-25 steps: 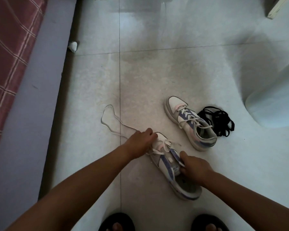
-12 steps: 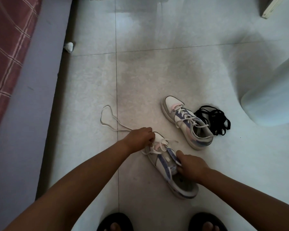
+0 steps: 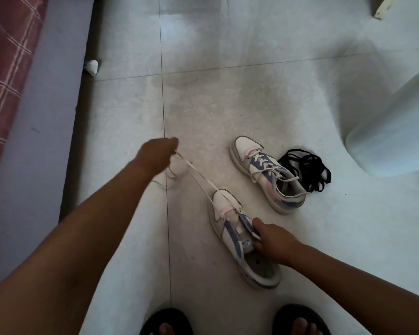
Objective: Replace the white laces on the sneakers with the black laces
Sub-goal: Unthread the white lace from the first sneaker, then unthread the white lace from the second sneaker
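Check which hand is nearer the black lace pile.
Right. The right hand grips the near sneaker's tongue, below-left of the tangled black lace pile; the left hand is farther left.

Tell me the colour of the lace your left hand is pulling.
White; the lace shows best in the head view, pinched by the left hand.

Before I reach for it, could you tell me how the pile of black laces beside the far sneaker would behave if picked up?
The black laces lie in loose tangled loops, so probably floppy, light, and apt to snag and lift as one clump.
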Demonstrator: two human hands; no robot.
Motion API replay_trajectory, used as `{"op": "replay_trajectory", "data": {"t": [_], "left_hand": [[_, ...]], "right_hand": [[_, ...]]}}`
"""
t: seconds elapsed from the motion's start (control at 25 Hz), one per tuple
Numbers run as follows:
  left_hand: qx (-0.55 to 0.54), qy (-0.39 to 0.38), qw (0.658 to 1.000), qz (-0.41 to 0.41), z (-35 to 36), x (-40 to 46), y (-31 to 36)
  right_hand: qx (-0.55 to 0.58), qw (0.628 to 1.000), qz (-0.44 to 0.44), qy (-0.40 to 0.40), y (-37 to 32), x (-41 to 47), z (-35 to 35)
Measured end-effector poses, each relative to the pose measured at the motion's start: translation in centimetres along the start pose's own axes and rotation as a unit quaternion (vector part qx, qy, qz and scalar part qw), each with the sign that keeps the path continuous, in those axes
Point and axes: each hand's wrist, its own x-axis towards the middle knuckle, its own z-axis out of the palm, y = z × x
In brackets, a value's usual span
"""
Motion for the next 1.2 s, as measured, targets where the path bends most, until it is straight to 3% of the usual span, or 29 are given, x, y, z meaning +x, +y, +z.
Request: {"op": "replay_trajectory", "data": {"t": [0.08, 0.24, 0.4, 0.56, 0.6, 0.68, 0.72, 0.76, 0.88, 0.92, 1.08, 1.2], "left_hand": [[-0.075, 0.053, 0.990, -0.107, -0.4, 0.3, -2.3], [-0.187, 0.109, 0.931, -0.295, -0.9, -0.9, -6.5], [-0.277, 0.020, 0.931, -0.239, -2.2, -0.4, -6.7], [-0.207, -0.108, 0.955, -0.180, 0.1, -1.0, 0.3], [-0.198, -0.130, 0.959, -0.155, 0.7, -1.6, 2.3], [-0.200, -0.166, 0.960, -0.103, 1.8, -3.6, 6.5], [-0.212, -0.185, 0.956, -0.079, 2.7, -5.0, 8.7], [-0.223, -0.202, 0.952, -0.058, 3.6, -6.4, 10.9], [-0.196, -0.236, 0.951, -0.026, 6.1, -10.4, 15.2], [-0.175, -0.230, 0.957, -0.022, 6.6, -10.9, 15.3], [-0.118, -0.169, 0.977, -0.057, 6.2, -10.1, 11.0], [-0.072, -0.123, 0.985, -0.095, 5.8, -10.6, 6.9]], "right_hand": [[0.011, 1.000, 0.001, 0.004, 0.0, 0.0, -0.2], [0.043, 0.999, 0.015, 0.003, 0.2, -0.2, -0.3], [0.066, 0.997, 0.031, 0.007, 0.5, -1.3, -0.4], [0.173, 0.982, 0.014, 0.079, -1.9, -0.9, -1.4], [0.200, 0.972, -0.009, 0.126, -2.4, -0.9, -2.0], [0.163, 0.935, -0.059, 0.309, -1.8, -0.5, -4.3], [0.111, 0.913, -0.047, 0.391, -0.7, 0.0, -5.6], [0.073, 0.906, 0.008, 0.416, 0.8, 0.5, -7.1], [0.072, 0.950, 0.176, 0.247, 5.0, 1.6, -9.5], [0.105, 0.958, 0.175, 0.201, 5.5, 1.8, -9.5], [0.157, 0.963, 0.114, 0.186, 3.6, 1.1, -7.3], [0.197, 0.970, 0.078, 0.123, 1.5, -0.5, -3.2]]}}
